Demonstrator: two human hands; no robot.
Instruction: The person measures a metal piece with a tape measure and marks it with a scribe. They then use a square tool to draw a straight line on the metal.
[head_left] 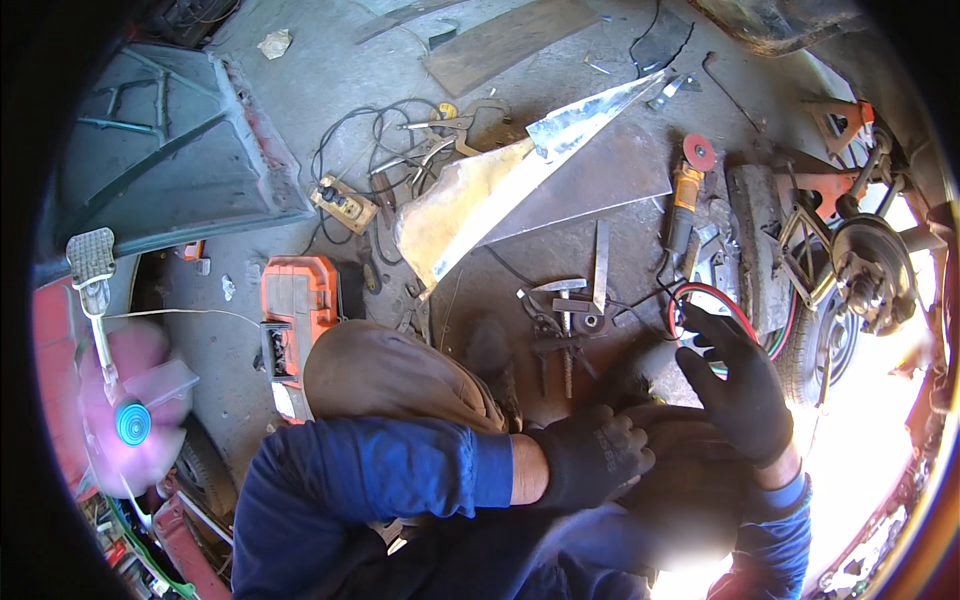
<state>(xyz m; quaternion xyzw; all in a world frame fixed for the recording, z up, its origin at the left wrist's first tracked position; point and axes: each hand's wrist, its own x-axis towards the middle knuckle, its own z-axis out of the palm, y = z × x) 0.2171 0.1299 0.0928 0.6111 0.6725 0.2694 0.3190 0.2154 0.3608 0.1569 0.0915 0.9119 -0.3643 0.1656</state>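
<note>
My left hand (590,458), in a dark work glove, is closed in a fist over my right thigh; its palm side is hidden, so anything inside cannot be made out. Raised above my right knee, my right hand (742,390) wears a matching glove, its thumb and fingers apart with nothing between them. Beyond the fingertips lie red hoses (722,292). On the floor ahead are a hammer (566,300), a try square (601,265) and a bent, pale piece of sheet metal (470,200) on a flat dark plate (590,190).
An angle grinder (685,200) lies right of the plate. Farther right are a scissor jack (805,250) and a wheel hub (875,265). At left stand an orange toolbox (300,290), a blue-green panel (170,170) and a spinning fan (132,425). Locking clamps (440,140) lie among cords near a power outlet (345,205).
</note>
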